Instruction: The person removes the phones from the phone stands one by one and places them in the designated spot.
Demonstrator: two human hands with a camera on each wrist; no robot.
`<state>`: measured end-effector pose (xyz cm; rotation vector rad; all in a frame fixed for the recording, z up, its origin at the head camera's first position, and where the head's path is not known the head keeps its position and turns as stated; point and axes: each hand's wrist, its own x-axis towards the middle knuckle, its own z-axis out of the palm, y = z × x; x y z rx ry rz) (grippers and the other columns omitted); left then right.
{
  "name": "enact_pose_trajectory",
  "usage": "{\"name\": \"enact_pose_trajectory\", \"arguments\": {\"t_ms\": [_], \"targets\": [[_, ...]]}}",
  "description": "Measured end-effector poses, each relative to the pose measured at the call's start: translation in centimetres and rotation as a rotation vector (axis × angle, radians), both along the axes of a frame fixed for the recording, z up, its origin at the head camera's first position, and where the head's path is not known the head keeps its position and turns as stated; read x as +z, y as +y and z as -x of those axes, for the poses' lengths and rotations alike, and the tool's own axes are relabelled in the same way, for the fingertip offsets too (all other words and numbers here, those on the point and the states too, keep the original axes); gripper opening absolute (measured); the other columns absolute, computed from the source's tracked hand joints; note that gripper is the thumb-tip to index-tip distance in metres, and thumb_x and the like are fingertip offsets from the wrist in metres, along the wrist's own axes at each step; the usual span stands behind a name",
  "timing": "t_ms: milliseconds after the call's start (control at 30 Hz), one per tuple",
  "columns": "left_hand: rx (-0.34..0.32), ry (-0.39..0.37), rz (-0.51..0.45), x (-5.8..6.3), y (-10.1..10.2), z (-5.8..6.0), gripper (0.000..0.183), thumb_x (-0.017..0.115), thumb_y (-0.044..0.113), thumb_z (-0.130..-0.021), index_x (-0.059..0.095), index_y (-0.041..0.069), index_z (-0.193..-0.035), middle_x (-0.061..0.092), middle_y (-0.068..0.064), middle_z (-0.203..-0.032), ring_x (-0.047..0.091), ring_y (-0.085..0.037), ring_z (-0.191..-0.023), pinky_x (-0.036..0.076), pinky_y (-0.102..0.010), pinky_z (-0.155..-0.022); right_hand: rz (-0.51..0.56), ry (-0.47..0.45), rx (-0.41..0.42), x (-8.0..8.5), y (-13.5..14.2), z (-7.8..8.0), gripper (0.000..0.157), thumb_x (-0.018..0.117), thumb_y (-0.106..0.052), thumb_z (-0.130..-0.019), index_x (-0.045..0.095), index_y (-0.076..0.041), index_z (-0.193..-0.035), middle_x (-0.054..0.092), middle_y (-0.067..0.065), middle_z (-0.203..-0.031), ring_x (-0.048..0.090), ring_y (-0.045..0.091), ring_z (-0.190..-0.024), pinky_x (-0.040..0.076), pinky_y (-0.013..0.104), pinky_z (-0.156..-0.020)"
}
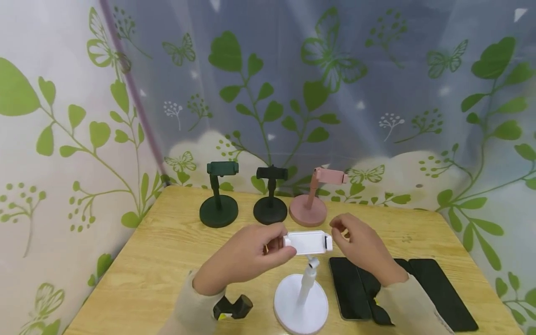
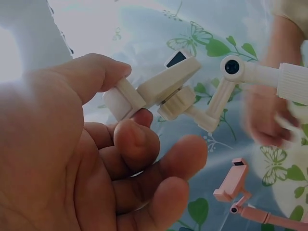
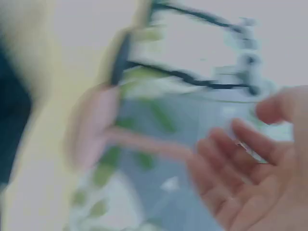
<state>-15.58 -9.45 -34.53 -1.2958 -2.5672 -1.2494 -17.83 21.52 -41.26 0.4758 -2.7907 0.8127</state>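
Note:
A white phone stand (image 1: 304, 304) with a round base stands at the front middle of the table. My left hand (image 1: 249, 251) pinches the left end of its phone clamp (image 1: 307, 243) between thumb and fingers. Seen from the left wrist, the thumb lies on the white end jaw, and the last fingers curl loosely below the clamp (image 2: 168, 82). Just right of the clamp, my right hand (image 1: 363, 244) is in the air with loosely bent fingers and holds nothing. The right wrist view is blurred, with the right hand (image 3: 255, 183) overlapping the pink stand's stem.
Behind the hands stand a dark green phone stand (image 1: 218, 211), a black one (image 1: 270, 211) and a pink one (image 1: 307, 214) in a row. Several dark phones (image 1: 346, 288) lie under and beside the right forearm. A leaf-patterned curtain (image 1: 268, 102) closes off the wooden table's (image 1: 138, 260) back.

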Motion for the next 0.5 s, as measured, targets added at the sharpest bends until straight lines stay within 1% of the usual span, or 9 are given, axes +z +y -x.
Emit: {"name": "enact_pose_trajectory", "arguments": {"t_ms": [67, 133, 167, 233, 300, 333, 400, 500], "targets": [[-0.001, -0.01, -0.003, -0.1, -0.1, 0.0, 0.015, 0.063, 0.036, -0.104, 0.059, 0.026, -0.094, 0.052, 0.013, -0.072, 0.045, -0.004, -0.057, 0.04, -0.022, -0.056, 0.195, 0.1, 0.05, 1.4, -0.9, -0.5, 0.014, 0.058, -0.013, -0.107, 0.067, -0.011, -0.117, 0.068, 0.0, -0.107, 0.065, 0.014, -0.094, 0.056, 0.035, -0.08], [-0.009, -0.016, -0.005, -0.1, -0.1, 0.1, 0.015, 0.062, 0.036, -0.104, 0.059, 0.025, -0.095, 0.052, 0.013, -0.073, 0.045, -0.004, -0.058, 0.04, -0.022, -0.056, 0.37, 0.209, 0.154, 2.6, -1.8, -1.1, 0.016, 0.055, -0.004, -0.106, 0.067, -0.007, -0.116, 0.068, 0.003, -0.102, 0.064, 0.011, -0.089, 0.055, 0.029, -0.078], [-0.012, -0.018, -0.005, -0.2, -0.1, 0.2, 0.014, 0.062, 0.035, -0.105, 0.059, 0.025, -0.095, 0.053, 0.013, -0.073, 0.045, -0.004, -0.057, 0.04, -0.022, -0.055, 0.439, 0.262, 0.213, 3.1, -2.2, -1.5, 0.017, 0.053, -0.002, -0.106, 0.066, -0.005, -0.117, 0.068, 0.005, -0.1, 0.064, 0.011, -0.087, 0.054, 0.026, -0.077], [-0.024, -0.022, -0.007, -0.3, -0.1, 0.3, 0.013, 0.061, 0.034, -0.105, 0.06, 0.024, -0.097, 0.053, 0.014, -0.073, 0.046, -0.005, -0.057, 0.04, -0.021, -0.055, 0.514, 0.343, 0.326, 3.8, -2.8, -2.2, 0.018, 0.051, 0.0, -0.106, 0.065, -0.002, -0.118, 0.067, 0.007, -0.098, 0.063, 0.012, -0.085, 0.053, 0.023, -0.076], [-0.035, -0.032, -0.011, -0.4, -0.1, 0.4, 0.012, 0.061, 0.033, -0.105, 0.06, 0.024, -0.098, 0.053, 0.013, -0.073, 0.046, -0.006, -0.057, 0.04, -0.021, -0.054, 0.523, 0.38, 0.419, 4.5, -3.3, -2.7, 0.019, 0.051, -0.001, -0.106, 0.066, -0.002, -0.118, 0.065, 0.006, -0.096, 0.06, 0.012, -0.081, 0.052, 0.023, -0.073], [-0.041, -0.04, -0.015, -0.4, -0.1, 0.4, 0.012, 0.061, 0.033, -0.106, 0.06, 0.023, -0.098, 0.053, 0.013, -0.073, 0.046, -0.006, -0.057, 0.04, -0.02, -0.054, 0.507, 0.376, 0.444, 4.7, -3.4, -2.9, 0.019, 0.052, -0.002, -0.105, 0.066, -0.005, -0.118, 0.065, 0.003, -0.094, 0.059, 0.011, -0.079, 0.051, 0.023, -0.071], [-0.051, -0.053, -0.026, -0.5, -0.2, 0.5, 0.012, 0.061, 0.032, -0.106, 0.06, 0.023, -0.098, 0.053, 0.013, -0.073, 0.045, -0.006, -0.056, 0.04, -0.02, -0.053, 0.45, 0.342, 0.46, 5.1, -3.6, -3.2, 0.018, 0.057, -0.003, -0.102, 0.067, -0.012, -0.115, 0.064, -0.005, -0.091, 0.055, 0.007, -0.073, 0.049, 0.022, -0.066], [-0.07, -0.072, -0.038, -0.6, -0.1, 0.6, 0.013, 0.06, 0.03, -0.106, 0.059, 0.022, -0.097, 0.053, 0.012, -0.073, 0.044, -0.005, -0.056, 0.04, -0.02, -0.053, 0.388, 0.268, 0.44, 5.1, -3.6, -3.4, 0.025, 0.062, 0.004, -0.096, 0.066, -0.018, -0.108, 0.059, -0.011, -0.084, 0.051, 0.004, -0.066, 0.046, 0.021, -0.061]]}}
